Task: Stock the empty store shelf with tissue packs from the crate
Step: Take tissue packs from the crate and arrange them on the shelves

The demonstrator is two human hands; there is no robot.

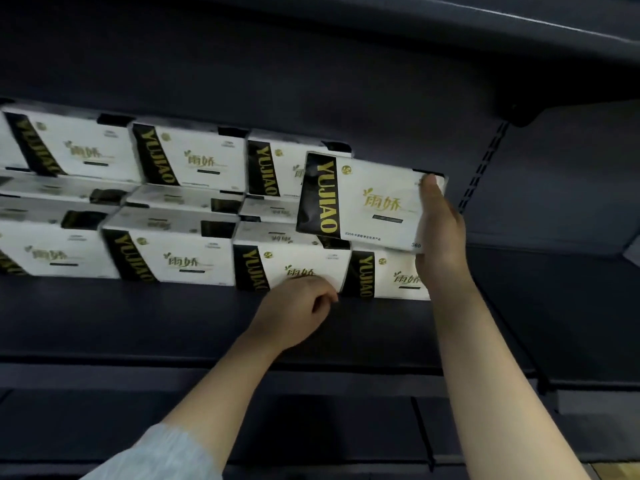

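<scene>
Tissue pack in right hand

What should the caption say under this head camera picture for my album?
Right hand lifts a tissue pack onto the shelf stack.
</scene>
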